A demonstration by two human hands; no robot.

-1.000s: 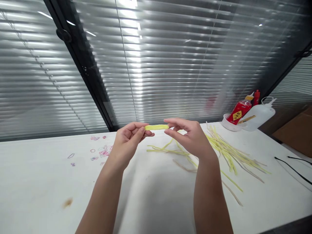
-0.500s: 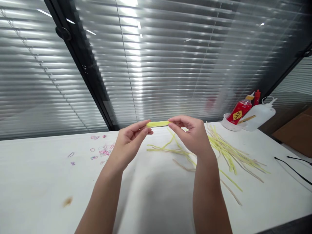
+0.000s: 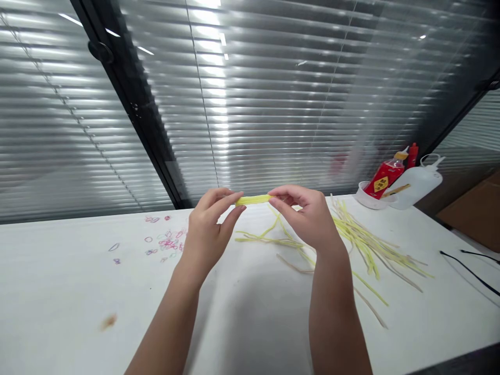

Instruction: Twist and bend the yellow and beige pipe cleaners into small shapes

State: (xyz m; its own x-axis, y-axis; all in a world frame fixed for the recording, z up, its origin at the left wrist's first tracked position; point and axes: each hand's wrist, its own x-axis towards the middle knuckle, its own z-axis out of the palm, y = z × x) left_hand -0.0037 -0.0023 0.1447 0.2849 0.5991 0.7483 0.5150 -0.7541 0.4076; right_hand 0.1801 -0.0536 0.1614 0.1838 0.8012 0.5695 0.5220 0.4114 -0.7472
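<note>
A short folded bundle of yellow strands [image 3: 253,199] is held level above the white table [image 3: 70,307], between both of my hands. My left hand [image 3: 209,232] pinches its left end with thumb and forefinger. My right hand [image 3: 307,216] pinches its right end, fingers curled. Beneath and to the right of my hands, several loose yellow strands [image 3: 359,242] lie spread on the table. Small pink and purple rubber bands [image 3: 166,242] are scattered to the left of my left hand.
A white dish [image 3: 367,200] at the back right holds a red bottle [image 3: 385,177]; a white squeeze bottle [image 3: 416,182] lies beside it. Black cable ties [image 3: 469,268] lie at the far right. Window blinds [image 3: 273,99] stand behind the table. A brown stain [image 3: 108,322] marks the near left.
My left hand has turned slightly, its fingers lifted higher over the bundle's left end. The bundle and my right hand have risen a little.
</note>
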